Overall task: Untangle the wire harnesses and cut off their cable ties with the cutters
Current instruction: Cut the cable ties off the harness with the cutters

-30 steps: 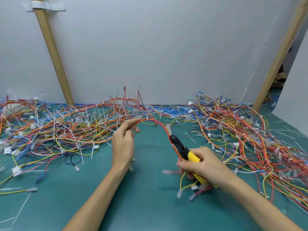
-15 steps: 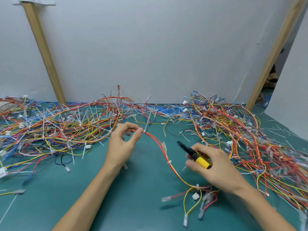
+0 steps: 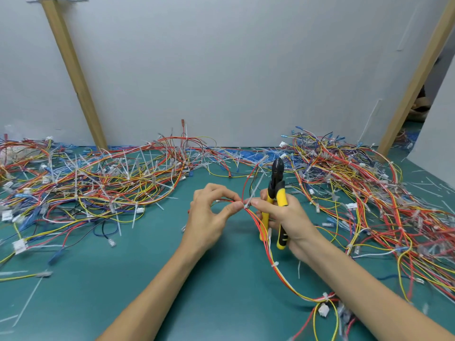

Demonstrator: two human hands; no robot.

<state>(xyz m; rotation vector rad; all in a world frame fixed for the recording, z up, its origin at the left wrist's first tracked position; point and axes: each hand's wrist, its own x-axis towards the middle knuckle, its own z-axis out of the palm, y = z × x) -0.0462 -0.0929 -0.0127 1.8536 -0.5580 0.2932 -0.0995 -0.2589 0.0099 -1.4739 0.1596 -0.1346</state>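
A red, orange and yellow wire harness runs from between my hands down to the lower right, with white cable ties along it. My left hand pinches the harness beside a white cable tie. My right hand grips the yellow-handled cutters upright, black jaws pointing up, while its fingertips pinch the harness on the tie's other side. The two hands nearly touch at the tie.
Large tangles of coloured wires with white ties lie on the green mat at the left and right. Cut tie pieces are scattered about. A white wall with two slanted wooden posts stands behind.
My hands have come together at one cable tie. The cutters turned from pointing left to standing upright, and my right hand's fingertips took hold of the harness.
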